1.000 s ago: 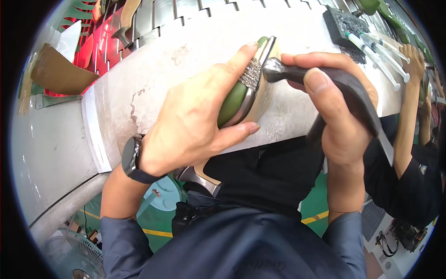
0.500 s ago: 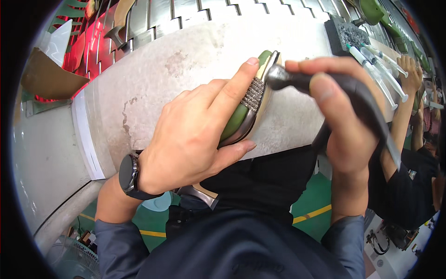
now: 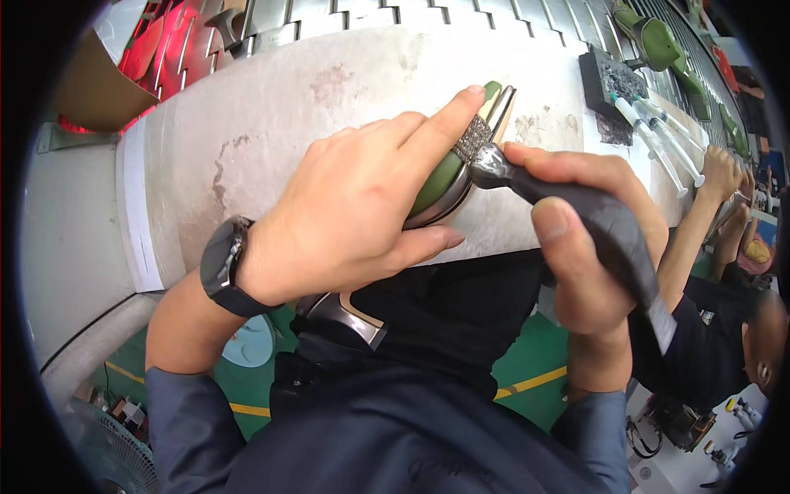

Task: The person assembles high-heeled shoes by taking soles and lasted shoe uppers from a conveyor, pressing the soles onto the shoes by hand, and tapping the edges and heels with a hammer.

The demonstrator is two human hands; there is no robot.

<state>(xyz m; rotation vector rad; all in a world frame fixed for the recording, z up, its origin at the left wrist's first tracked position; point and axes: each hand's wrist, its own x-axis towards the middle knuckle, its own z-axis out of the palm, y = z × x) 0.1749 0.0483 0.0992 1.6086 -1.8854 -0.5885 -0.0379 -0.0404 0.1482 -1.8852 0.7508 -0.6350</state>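
A green shoe (image 3: pixel 440 183) with a glittering band (image 3: pixel 472 138) lies on its side at the front of the pale work surface. My left hand (image 3: pixel 354 198) is wrapped over it, index finger stretched toward the toe and thumb at the lower edge. Below my left wrist a shiny metallic heel (image 3: pixel 346 323) sticks out past the table edge; its join to the shoe is hidden. My right hand (image 3: pixel 597 255) grips a hammer (image 3: pixel 568 191) by its dark, wrapped handle. The rounded metal head touches, or nearly touches, the shoe's sole edge beside the band.
Metal conveyor slats (image 3: pixel 420 15) run along the far side. At the right rear, several syringes (image 3: pixel 650 136) lie by a dark block (image 3: pixel 613 82), with green shoes (image 3: pixel 658 41) beyond. A co-worker's arm (image 3: pixel 695 206) reaches in at right. A brown flap (image 3: pixel 103 86) stands far left.
The hammer head has come down toward me along the shoe's edge, to beside the glittering band. The shoe and my left hand appear slightly farther right; the whole view has also shifted.
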